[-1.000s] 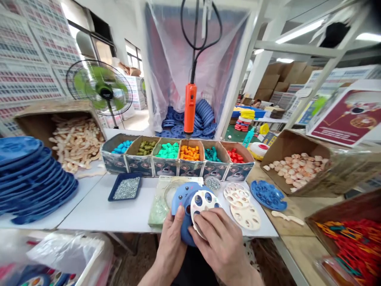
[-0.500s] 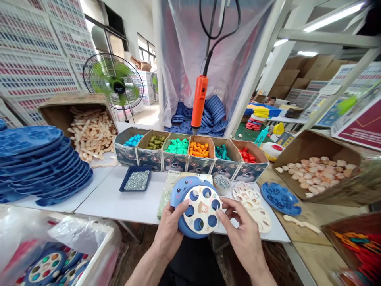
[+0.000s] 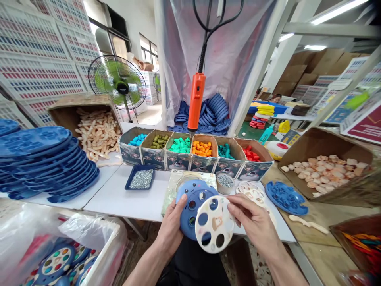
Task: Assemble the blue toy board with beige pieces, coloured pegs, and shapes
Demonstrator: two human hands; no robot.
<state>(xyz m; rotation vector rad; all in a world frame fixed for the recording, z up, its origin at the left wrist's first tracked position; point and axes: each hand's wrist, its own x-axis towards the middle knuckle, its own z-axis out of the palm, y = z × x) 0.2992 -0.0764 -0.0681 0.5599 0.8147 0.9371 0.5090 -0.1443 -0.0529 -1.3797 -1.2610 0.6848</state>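
Observation:
My left hand (image 3: 172,222) grips the left edge of a blue plastic toy body (image 3: 187,219) with a small printed face near its top and round holes. In my right hand (image 3: 253,218) is a cream disc (image 3: 214,246) with a ring of round holes and a small printed figure at its centre. The disc is tilted and lies in front of the body's lower right part, hiding it. Behind the body lies a box printed with dinosaur lettering (image 3: 170,186). An orange electric screwdriver (image 3: 195,103) hangs above the bins.
Cardboard bins (image 3: 154,158) hold coloured plastic pieces. A dark tray (image 3: 131,186) and a round tub (image 3: 219,189) contain small metal parts. Blue shells (image 3: 56,163) are stacked at left, above a crate (image 3: 110,234) of assembled toys. Cream discs (image 3: 251,190) and a blue part (image 3: 285,197) lie at right.
My right hand has lifted the cream disc off the blue body and moved it right and down, uncovering holes in the body. My left hand still holds the body.

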